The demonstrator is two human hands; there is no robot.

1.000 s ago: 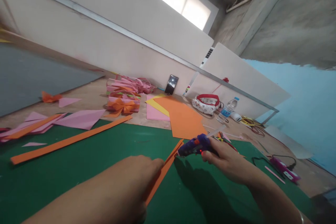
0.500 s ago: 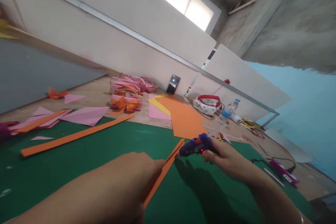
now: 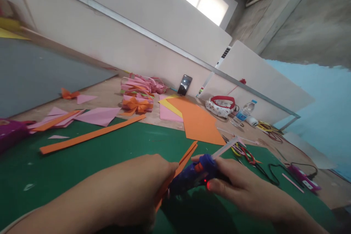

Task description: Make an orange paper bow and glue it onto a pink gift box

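Observation:
My left hand (image 3: pixel 148 186) is closed on a folded orange paper strip (image 3: pixel 188 157) over the green mat (image 3: pixel 109 161). The strip's far end sticks out past my thumb; my hand hides its middle. My right hand (image 3: pixel 233 186) grips a blue glue gun (image 3: pixel 194 175), with a clear glue stick (image 3: pixel 226 147) jutting from its back and a small red light on its side. The gun's nozzle is at the strip, close beside my left fingers. Its tip is dark, and I cannot tell whether it touches the paper.
A long orange strip (image 3: pixel 93 135) and pink paper pieces (image 3: pixel 98 116) lie left. Orange sheets (image 3: pixel 201 122), pink-and-orange paper crafts (image 3: pixel 137 104) and a phone (image 3: pixel 184 85) are behind. Pliers (image 3: pixel 248 155), a bottle (image 3: pixel 244 112) and a purple power strip (image 3: pixel 303 178) are right.
The glue gun in my right hand has moved down and left along the strip, nearer to my left hand. The camera view has shifted slightly, so more of the pliers shows.

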